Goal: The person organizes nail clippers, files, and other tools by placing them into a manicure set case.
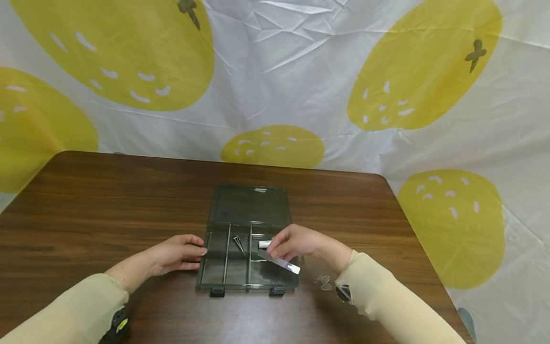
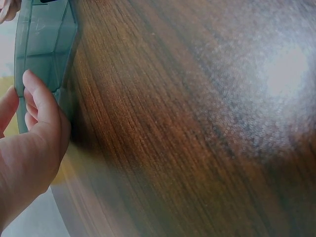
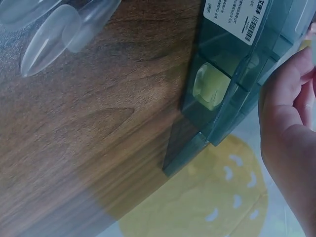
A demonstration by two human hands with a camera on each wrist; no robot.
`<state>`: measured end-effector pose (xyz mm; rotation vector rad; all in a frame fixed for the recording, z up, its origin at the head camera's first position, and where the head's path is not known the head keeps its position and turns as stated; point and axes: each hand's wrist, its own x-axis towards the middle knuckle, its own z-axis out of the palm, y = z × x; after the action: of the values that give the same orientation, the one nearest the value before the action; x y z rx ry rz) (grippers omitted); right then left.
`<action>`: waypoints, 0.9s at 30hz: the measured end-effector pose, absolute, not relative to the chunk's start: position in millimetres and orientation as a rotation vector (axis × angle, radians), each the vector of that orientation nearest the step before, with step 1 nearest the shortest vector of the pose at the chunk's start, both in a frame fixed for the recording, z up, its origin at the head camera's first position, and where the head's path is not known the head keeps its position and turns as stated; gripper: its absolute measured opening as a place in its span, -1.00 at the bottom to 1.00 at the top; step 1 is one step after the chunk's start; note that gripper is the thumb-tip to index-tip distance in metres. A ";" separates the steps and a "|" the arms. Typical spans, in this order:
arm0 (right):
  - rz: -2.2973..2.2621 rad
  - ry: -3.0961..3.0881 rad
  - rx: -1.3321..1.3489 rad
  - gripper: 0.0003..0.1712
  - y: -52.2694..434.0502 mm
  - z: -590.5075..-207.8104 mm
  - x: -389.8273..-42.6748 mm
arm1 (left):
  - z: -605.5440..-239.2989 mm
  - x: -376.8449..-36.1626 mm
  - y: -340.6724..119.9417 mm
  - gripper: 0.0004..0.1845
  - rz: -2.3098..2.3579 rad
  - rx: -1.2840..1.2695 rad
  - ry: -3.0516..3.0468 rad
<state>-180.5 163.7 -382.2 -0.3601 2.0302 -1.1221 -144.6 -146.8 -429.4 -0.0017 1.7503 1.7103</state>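
Observation:
A dark translucent compartment box (image 1: 236, 277) sits on the table with its lid (image 1: 251, 205) folded back. My right hand (image 1: 296, 241) is over the box's right side, pinching one end of a thin, flat strip (image 1: 289, 265) with a shiny silver end; its exact kind is unclear. My left hand (image 1: 178, 254) touches the left wall of the box with relaxed fingers, also visible in the left wrist view. A small tapered silver tool, like a nail clipper (image 1: 238, 243), lies in a middle compartment. Beside the right fingers is a white cylindrical item (image 1: 264, 244), partly hidden.
Several clear almond-shaped nail tips (image 1: 325, 283) lie on the table right of the box. Through the box wall, the right wrist view shows a yellowish object (image 3: 211, 86) and a white barcode label (image 3: 237, 17). A patterned cloth (image 1: 275, 95) hangs behind the wooden table (image 1: 129, 191).

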 end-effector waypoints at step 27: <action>-1.378 1.935 -0.167 -0.59 238.6 -387.8 -171.7 | -432.7 -146.2 -147.6 -0.51 1.710 -0.008 1.750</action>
<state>-171.7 238.6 -387.8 -0.1675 1.9352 -1.3784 -146.2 -147.6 -432.7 -0.0081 1.7500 1.7098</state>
